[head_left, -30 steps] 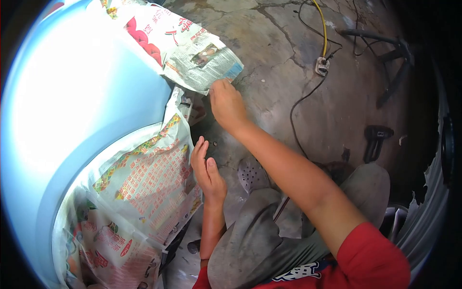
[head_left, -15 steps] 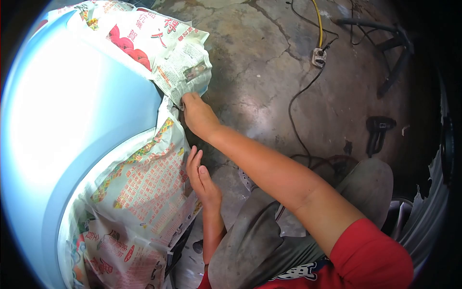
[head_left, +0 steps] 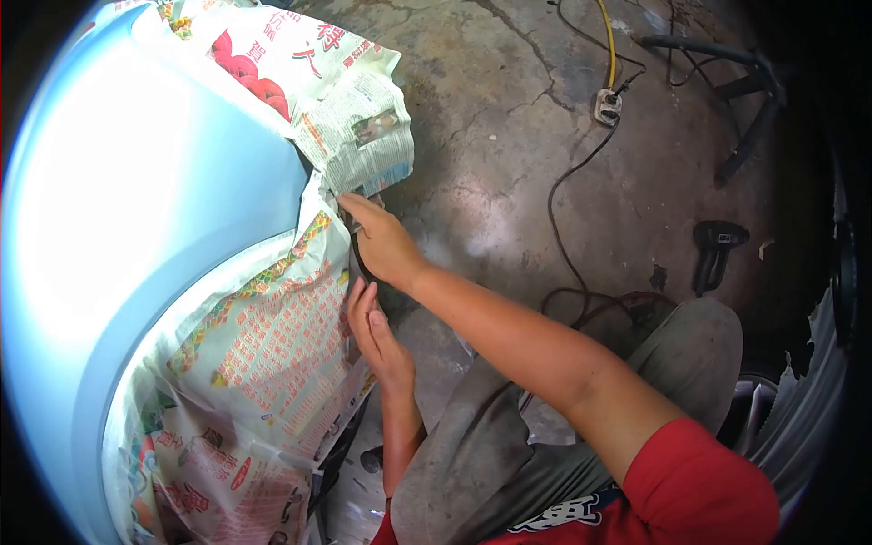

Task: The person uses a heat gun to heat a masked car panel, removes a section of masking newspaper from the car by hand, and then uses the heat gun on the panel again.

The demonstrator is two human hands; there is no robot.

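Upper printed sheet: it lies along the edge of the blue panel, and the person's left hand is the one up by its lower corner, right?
Wrong hand: the head view shows the right hand up by that corner, with the left hand lower down, beside the lower printed sheet. The upper printed sheet does lie along the edge of the blue panel.

Counted: two bare hands, one left (head_left: 388, 352) and one right (head_left: 386, 243); one blue panel (head_left: 195, 173); at least two printed paper sheets, one upper (head_left: 359, 113) and one lower (head_left: 282, 341), overlaps hiding any exact total. On the floor: one white socket block (head_left: 608, 107), one yellow cable (head_left: 610, 45), one black gun-shaped tool (head_left: 716, 247), one dark stand (head_left: 756, 113). Clothing: two grey trouser legs, one left (head_left: 463, 450) and one right (head_left: 698, 350).
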